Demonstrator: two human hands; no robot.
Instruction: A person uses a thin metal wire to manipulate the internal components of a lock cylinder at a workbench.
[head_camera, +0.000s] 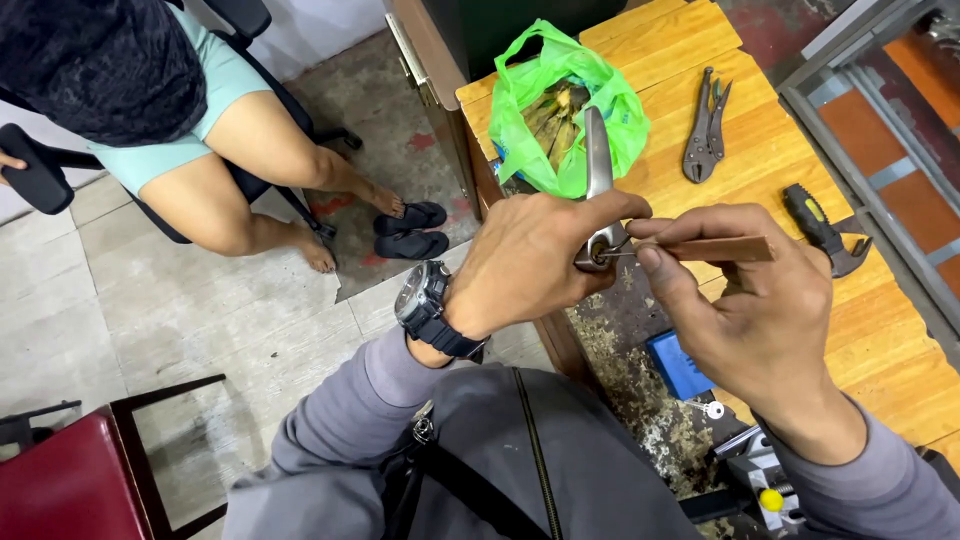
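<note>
Wooden desk (700, 60) beside cracked tile floor (200, 300). Left hand (530, 260) closed around metal lever handle (598, 170), above desk's worn edge; right hand (750, 310) pinched shut on flat brown strip (715, 249), tip against handle.

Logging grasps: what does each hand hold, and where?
Left hand grips a metal lever handle at its round base. Right hand pinches a thin brown strip near its left end.

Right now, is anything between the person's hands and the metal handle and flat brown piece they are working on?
Nothing visible. The left hand already grips the metal handle at its base, and the right hand pinches the flat brown piece against it. The green bag lies behind, on the wooden table.
</note>
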